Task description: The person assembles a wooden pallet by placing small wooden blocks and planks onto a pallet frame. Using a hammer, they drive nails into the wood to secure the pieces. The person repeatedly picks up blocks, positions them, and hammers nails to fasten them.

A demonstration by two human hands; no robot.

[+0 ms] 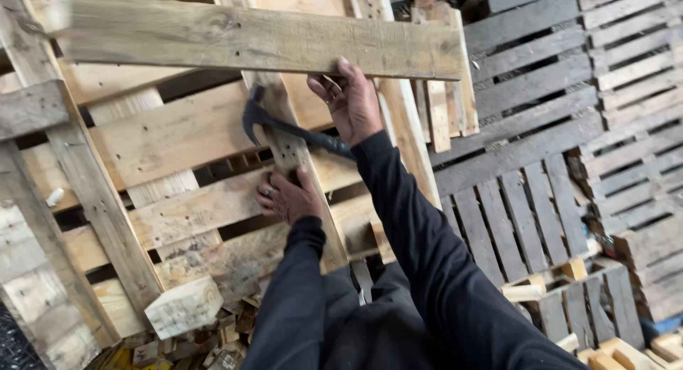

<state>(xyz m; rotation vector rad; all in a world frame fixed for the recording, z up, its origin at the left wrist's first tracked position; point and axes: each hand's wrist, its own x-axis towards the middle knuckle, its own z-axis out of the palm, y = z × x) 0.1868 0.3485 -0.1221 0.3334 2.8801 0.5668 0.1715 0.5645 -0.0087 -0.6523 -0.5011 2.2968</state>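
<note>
My right hand [352, 99] grips the lower edge of a long loose grey plank [249, 37], held level across the top of a leaning wooden pallet [178, 135]. My left hand [288, 197] presses flat on an upright board [299, 156] of that pallet. A black pry bar [284, 128] with a curved claw lies across the pallet between my hands. Its handle end is hidden behind my right forearm, so I cannot tell what holds it.
Dark weathered pallets [569, 92] are stacked at the right. A cut wooden block [183, 307] and several wood scraps [220, 341] lie at the pallet's foot. More blocks and slats [569, 292] sit at the lower right.
</note>
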